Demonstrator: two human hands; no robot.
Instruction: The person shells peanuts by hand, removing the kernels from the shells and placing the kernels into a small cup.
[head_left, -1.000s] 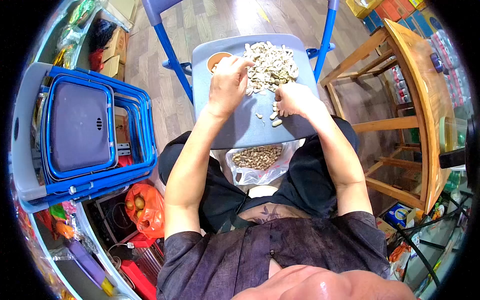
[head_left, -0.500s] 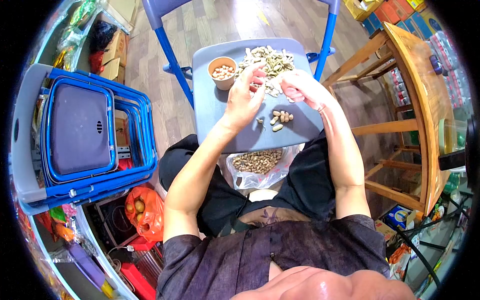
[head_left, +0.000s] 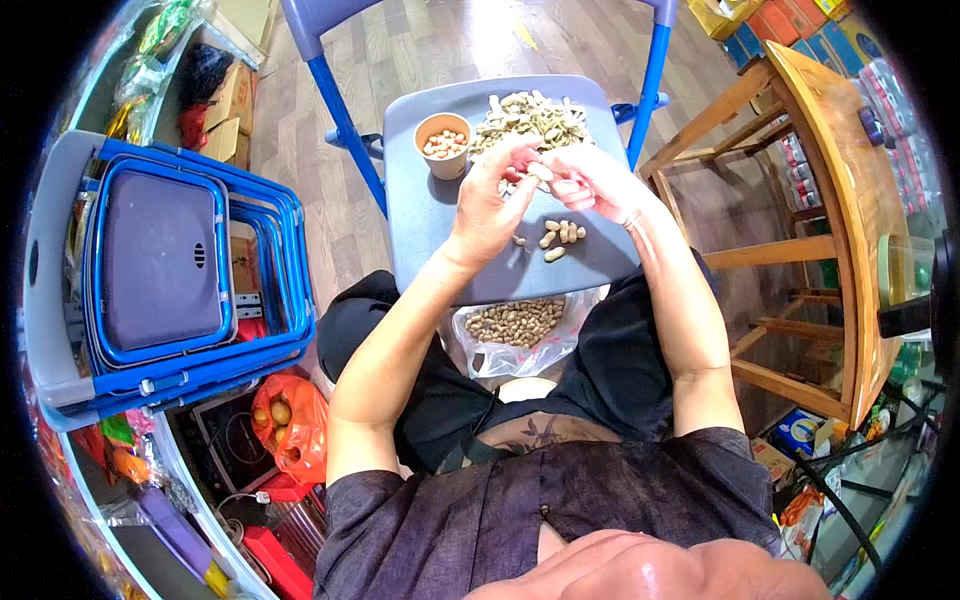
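Note:
My left hand [head_left: 488, 198] and my right hand [head_left: 592, 184] meet over the grey chair seat [head_left: 430, 235]. Between their fingertips is a pale peanut [head_left: 541, 172], pinched from both sides. Part of it is hidden by the fingers. Just beyond my hands spreads a heap of peanut shells [head_left: 535, 118]. A tan cup [head_left: 448, 170] with reddish shelled peanuts [head_left: 444, 144] stands left of the heap. Nearer to me, several whole peanuts [head_left: 565, 232] lie on the seat, with a small stemmed bit [head_left: 519, 241] to their left.
Below the seat's front edge, a clear plastic bag [head_left: 500, 361] of unshelled peanuts sits between my legs. Folded blue-framed chairs [head_left: 165, 260] lean at left, above an orange bag [head_left: 307, 440]. A wooden table [head_left: 830, 180] stands at right.
My hands have come together, the right moving left and the left fingers closing in. The peanut now shows between their fingertips.

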